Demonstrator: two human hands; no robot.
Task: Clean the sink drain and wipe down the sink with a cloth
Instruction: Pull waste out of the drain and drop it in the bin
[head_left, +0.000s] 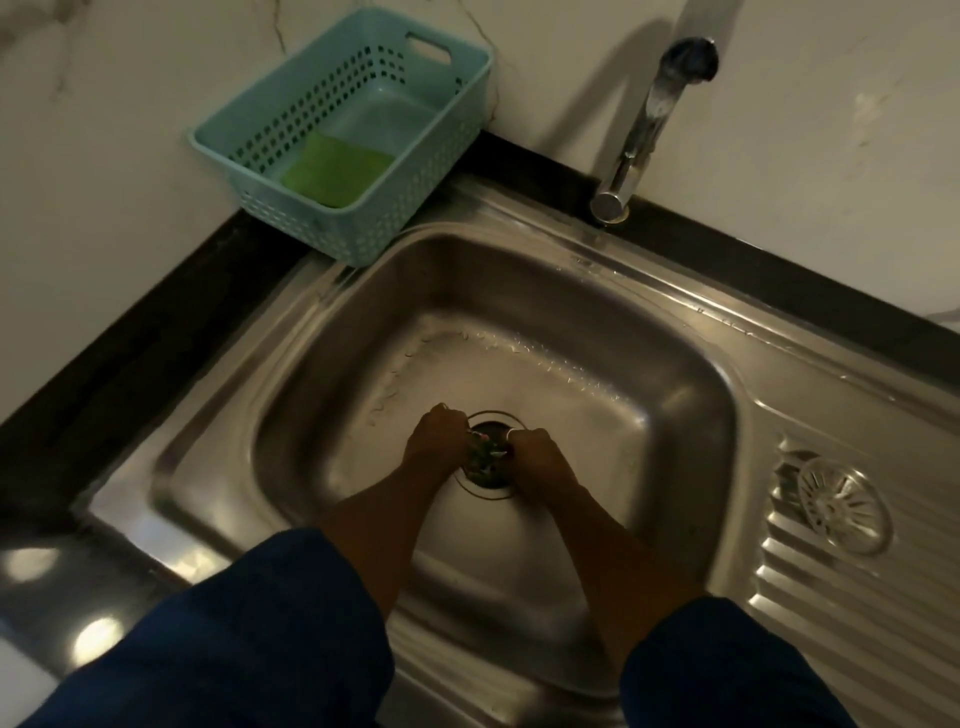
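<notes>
Sink drain (488, 480) lower centre of frame, in basin (545, 374) floor. Left hand (436, 441) and right hand (537, 452) meet over it, fingers curled, seemingly pinching scraps (483, 452) inside; dim view. Scraps likely soft, slippery: pinch low. Cloth (335, 174) upper left, in basket (363, 244).

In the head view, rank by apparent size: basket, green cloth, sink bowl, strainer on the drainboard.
1. sink bowl
2. basket
3. green cloth and strainer: these look about alike, so they are left unranked.
</notes>
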